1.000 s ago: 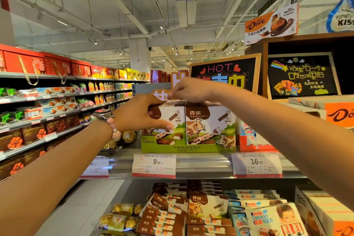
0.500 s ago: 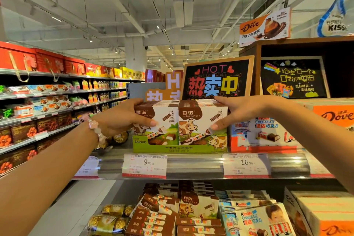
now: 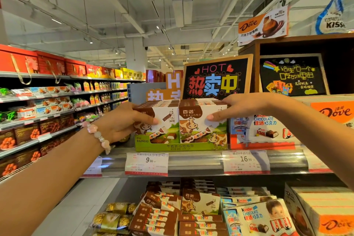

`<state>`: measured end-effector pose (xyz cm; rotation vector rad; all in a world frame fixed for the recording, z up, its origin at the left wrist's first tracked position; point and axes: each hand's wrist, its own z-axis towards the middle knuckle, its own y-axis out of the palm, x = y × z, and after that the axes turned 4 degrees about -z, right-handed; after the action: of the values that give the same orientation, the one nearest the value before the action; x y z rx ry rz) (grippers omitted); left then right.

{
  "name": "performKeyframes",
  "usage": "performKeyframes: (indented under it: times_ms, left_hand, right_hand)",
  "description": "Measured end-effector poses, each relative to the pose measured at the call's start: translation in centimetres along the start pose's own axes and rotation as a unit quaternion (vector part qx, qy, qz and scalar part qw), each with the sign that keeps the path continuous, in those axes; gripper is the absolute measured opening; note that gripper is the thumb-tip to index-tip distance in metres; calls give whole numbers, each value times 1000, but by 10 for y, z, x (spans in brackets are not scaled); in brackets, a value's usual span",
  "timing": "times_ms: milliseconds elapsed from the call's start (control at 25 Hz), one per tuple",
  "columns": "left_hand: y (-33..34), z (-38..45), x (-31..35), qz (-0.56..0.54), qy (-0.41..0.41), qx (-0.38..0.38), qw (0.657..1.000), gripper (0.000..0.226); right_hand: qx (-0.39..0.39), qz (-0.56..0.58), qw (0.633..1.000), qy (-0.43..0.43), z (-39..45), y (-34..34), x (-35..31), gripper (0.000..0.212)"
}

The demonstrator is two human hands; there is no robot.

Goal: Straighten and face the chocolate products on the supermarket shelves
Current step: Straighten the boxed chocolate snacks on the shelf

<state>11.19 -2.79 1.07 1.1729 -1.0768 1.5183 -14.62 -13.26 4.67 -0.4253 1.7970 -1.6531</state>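
Two rows of white-and-brown Bainuo cow chocolate boxes (image 3: 191,120) stand in a green display tray (image 3: 172,146) on the top shelf (image 3: 197,163). My left hand (image 3: 122,122) grips the left row from its side, thumb across the front box. My right hand (image 3: 239,106) holds the right row at its upper right corner, fingers on top and thumb on the front face. Both front boxes face outward and stand upright.
Kinder chocolate boxes (image 3: 262,130) sit right of the tray, orange Dove boxes (image 3: 333,113) further right. A "HOT" chalkboard sign (image 3: 216,78) stands behind. The shelf below holds more Bainuo boxes (image 3: 199,203), Kinder packs (image 3: 258,216) and gold-wrapped chocolates (image 3: 113,218). An aisle of shelves runs left.
My right hand came down from the top middle of the boxes to the right side of the right row. My left hand stayed on the left row.
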Motion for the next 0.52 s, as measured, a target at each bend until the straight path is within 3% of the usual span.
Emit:
performKeyframes:
  times_ms: [80,240,360,400,520]
  left_hand:
    - [2,0,2,-18,-6,0,1000,47]
    - [4,2,2,-11,-15,12,1000,48]
    - [6,0,1,2,-11,22,1000,44]
    - [7,-1,0,1,-8,33,999,42]
    - [11,-4,-4,22,16,78,997,50]
  right_hand:
    - [-9,23,1000,-11,1,2,0,59]
    - [-9,2,1000,-12,-2,3,-3,64]
    - [2,21,1000,-17,-6,8,-5,29]
    - [19,30,999,-16,-7,9,-6,26]
    - [81,30,996,-17,-8,13,-6,48]
